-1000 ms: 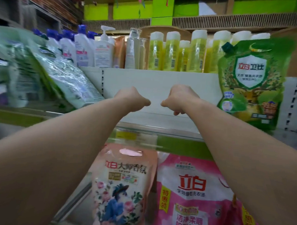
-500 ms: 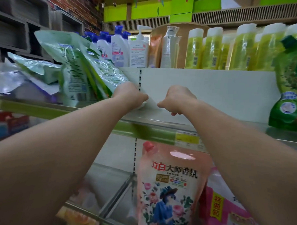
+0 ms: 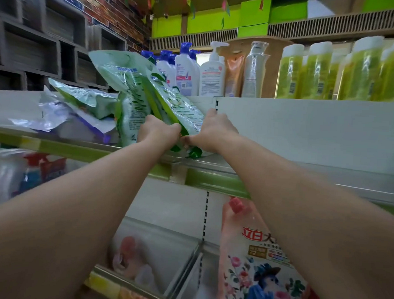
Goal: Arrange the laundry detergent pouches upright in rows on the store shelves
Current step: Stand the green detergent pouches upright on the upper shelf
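Pouches of green laundry detergent lean in a slanted bunch on the middle shelf, their tops tipped toward the left and their bottoms near the shelf's front edge. Left hand grips the lower edge of the bunch with curled fingers; right hand clamps the lower right corner, its fingers behind the outermost pouch. More pouches lie flat and crumpled farther left on the same shelf. Step in hand, as judged: taking hold of the leaning bunch to stand it up. The next move calls for swinging the tops rightward to vertical while keeping the bases seated, then squaring them into a row. A pink floral pouch stands upright on the shelf below; bottles line the shelf above.
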`<action>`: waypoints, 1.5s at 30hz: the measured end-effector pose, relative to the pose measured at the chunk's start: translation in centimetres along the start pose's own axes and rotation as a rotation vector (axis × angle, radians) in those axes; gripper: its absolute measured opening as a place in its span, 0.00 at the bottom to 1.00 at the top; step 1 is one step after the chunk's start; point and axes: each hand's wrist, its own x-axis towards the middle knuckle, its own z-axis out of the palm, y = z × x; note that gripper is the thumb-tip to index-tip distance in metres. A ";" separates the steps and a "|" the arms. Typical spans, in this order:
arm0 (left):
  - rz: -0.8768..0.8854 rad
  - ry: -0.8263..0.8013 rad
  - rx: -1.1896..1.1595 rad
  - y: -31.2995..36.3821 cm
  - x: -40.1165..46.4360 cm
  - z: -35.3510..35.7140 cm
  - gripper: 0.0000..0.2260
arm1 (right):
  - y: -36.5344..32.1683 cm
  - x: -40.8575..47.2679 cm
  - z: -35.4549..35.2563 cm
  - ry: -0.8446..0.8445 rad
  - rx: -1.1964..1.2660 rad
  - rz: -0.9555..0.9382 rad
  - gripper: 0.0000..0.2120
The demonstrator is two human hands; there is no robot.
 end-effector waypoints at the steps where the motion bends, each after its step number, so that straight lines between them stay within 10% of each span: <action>1: -0.005 -0.006 -0.017 -0.1 0.3 -0.1 0.22 | -0.5 0.2 0.4 0.001 -0.010 0.006 0.45; 12: 0.026 -0.067 0.021 -0.9 1.3 0.5 0.22 | -2.1 2.9 4.0 -0.104 -0.097 0.134 0.47; 20: 0.037 -0.093 0.071 -1.0 1.4 0.9 0.22 | -1.7 3.3 4.6 -0.046 -0.089 0.122 0.26; 41: 0.080 -0.247 -0.097 2.7 -0.3 4.0 0.30 | 6.5 1.4 -2.1 0.147 0.787 0.319 0.06; 45: 0.061 -0.266 -0.173 4.3 -1.4 5.3 0.33 | 8.6 0.4 -4.2 0.087 0.870 0.349 0.16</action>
